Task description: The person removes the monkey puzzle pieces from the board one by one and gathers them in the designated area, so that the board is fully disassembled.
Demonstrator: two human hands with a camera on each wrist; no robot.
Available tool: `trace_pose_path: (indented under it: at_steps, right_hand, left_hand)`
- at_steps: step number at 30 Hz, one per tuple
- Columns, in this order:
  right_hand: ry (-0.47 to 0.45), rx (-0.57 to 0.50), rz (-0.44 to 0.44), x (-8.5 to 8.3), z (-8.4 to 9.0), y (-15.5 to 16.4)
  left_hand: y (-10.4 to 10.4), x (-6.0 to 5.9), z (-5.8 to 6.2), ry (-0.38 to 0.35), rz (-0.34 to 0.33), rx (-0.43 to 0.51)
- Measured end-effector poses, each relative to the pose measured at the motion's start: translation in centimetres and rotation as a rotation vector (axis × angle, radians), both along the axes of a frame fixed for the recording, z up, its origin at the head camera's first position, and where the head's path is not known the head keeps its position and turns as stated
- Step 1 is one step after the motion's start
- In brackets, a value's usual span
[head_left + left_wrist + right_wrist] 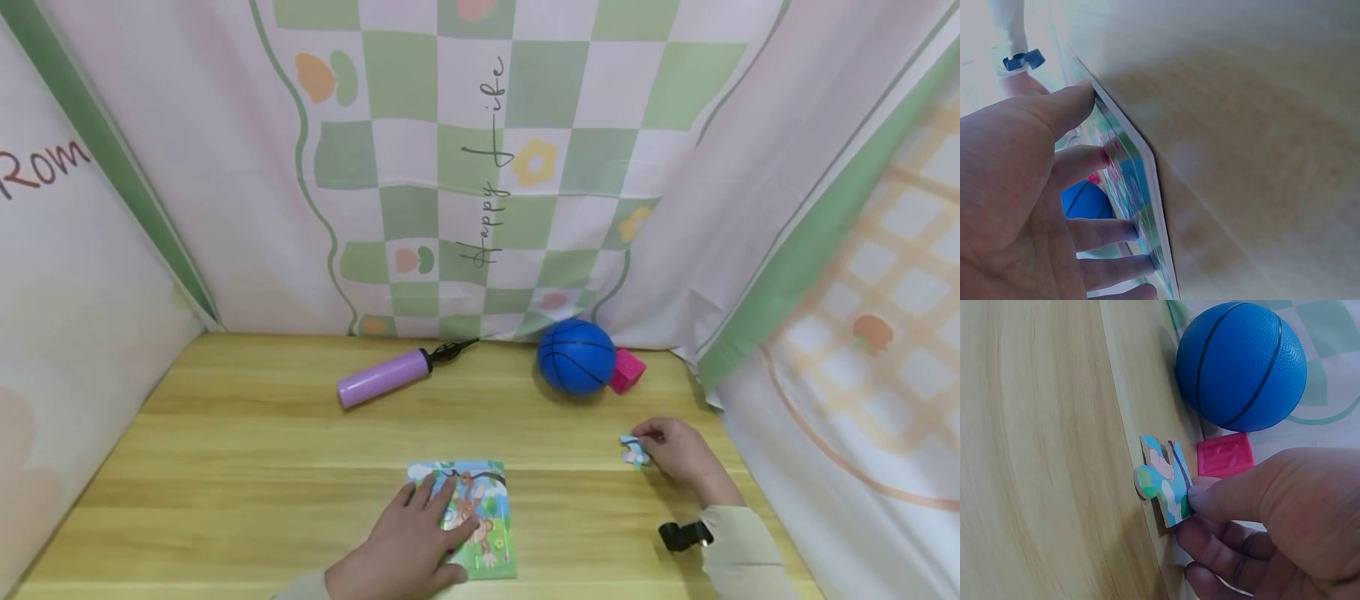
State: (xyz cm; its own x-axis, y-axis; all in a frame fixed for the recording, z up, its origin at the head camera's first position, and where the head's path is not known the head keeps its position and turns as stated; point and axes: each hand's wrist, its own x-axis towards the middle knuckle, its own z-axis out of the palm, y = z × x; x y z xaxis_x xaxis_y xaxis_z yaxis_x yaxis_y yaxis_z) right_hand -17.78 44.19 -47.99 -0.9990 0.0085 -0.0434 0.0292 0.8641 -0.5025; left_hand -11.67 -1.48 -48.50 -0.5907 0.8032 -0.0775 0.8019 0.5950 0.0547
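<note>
A jigsaw puzzle with a monkey picture lies flat near the front of the table. My left hand rests on its left part, fingers spread and straight, covering some of the picture. In the left wrist view the fingertips touch the puzzle board and the thumb is at its edge. Off to the right, my right hand pinches a single puzzle piece by one side between thumb and fingers. That piece is light blue with a dark branch line and is held close over the wooden table.
A blue basketball stands at the back right, against a pink cube. A purple hand pump with a black nozzle lies at the back left. Printed curtains close off the table's back and sides.
</note>
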Motion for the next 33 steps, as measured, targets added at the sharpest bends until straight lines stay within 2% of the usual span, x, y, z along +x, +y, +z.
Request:
trace_pose_path:
  at_steps: [4,8,11,16,19,22,26,29,33]
  right_hand:
    - [0.03,0.01,0.021,0.0,0.1,-1.0]
    - [0.115,0.008,0.098,0.1,0.7,-5.0]
    - [0.15,-0.018,0.21,0.5,1.2,-10.0]
    - [0.097,-0.075,0.476,1.6,1.1,-18.0]
    - [0.083,-0.064,0.578,2.0,0.7,-21.0]
    - [0.09,-0.022,0.604,2.0,0.3,-22.6]
    - [0.096,0.023,0.603,2.0,0.1,-23.3]
    - [0.116,0.055,0.59,2.0,0.2,-23.4]
    - [0.146,0.087,0.573,2.0,0.3,-23.4]
  left_hand:
    - [-0.2,0.1,-0.3,0.001,-0.002,0.01]
    - [-0.6,0.3,-0.7,0.012,0.002,0.026]
    - [-0.8,0.5,-1.0,0.023,0.007,0.05]
    - [-1.1,0.7,-1.6,0.035,0.027,0.058]
    - [-1.3,0.9,-1.9,0.045,0.025,0.04]
    - [-1.4,1.0,-2.1,0.085,0.004,0.039]
    - [-1.5,1.1,-2.1,0.099,-0.012,0.06]
    - [-1.6,0.7,-1.8,0.095,-0.027,0.077]
    - [-1.6,0.2,-1.7,0.132,-0.053,0.097]
